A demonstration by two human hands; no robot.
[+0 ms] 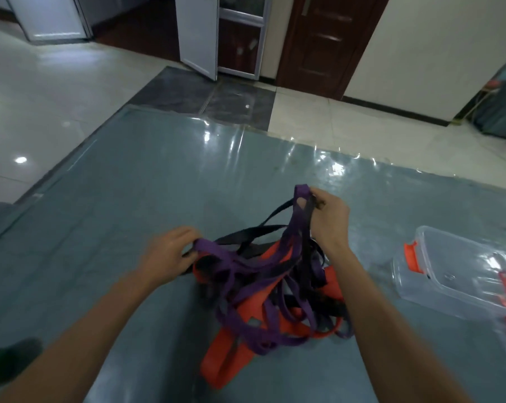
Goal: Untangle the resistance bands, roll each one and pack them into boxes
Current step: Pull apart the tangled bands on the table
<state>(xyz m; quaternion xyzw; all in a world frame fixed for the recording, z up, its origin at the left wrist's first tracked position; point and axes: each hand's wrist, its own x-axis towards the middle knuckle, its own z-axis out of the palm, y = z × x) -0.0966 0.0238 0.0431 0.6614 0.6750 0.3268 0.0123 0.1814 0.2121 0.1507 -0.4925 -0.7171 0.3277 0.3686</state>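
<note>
The tangle of resistance bands [272, 295] lies heaped on the plastic-covered table [129, 184] between the forearms, with a clear box [429, 295] well apart to its right. The left hand [170, 254] curls its fingers round a purple band [231, 263] at the heap's left edge, while the right hand [330, 216] pinches purple and black loops lifted above the pile. The flat straps look light, limp and stretchy (a hard yank would likely cinch the knots), so a free loop end seems the best hold, fed out slack.
</note>
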